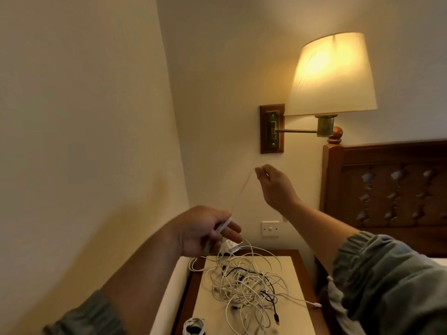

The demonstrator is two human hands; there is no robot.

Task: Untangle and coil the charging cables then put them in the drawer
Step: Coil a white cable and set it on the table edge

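A tangle of white and black charging cables (pixel 244 284) lies on the bedside table (pixel 302 264). My left hand (pixel 205 230) is raised above the table's back left corner and grips several loops of a white cable. From it one white strand (pixel 240 192) runs up and right to my right hand (pixel 272 182), which pinches its end high in front of the wall. A small coiled bundle (pixel 193 326) sits at the table's front left. No drawer shows in this view.
A lit wall lamp (pixel 331 76) on a swing arm hangs above my right hand. A carved wooden headboard (pixel 391 187) stands to the right, a wall switch (pixel 270 228) behind the table. The wall corner is close on the left.
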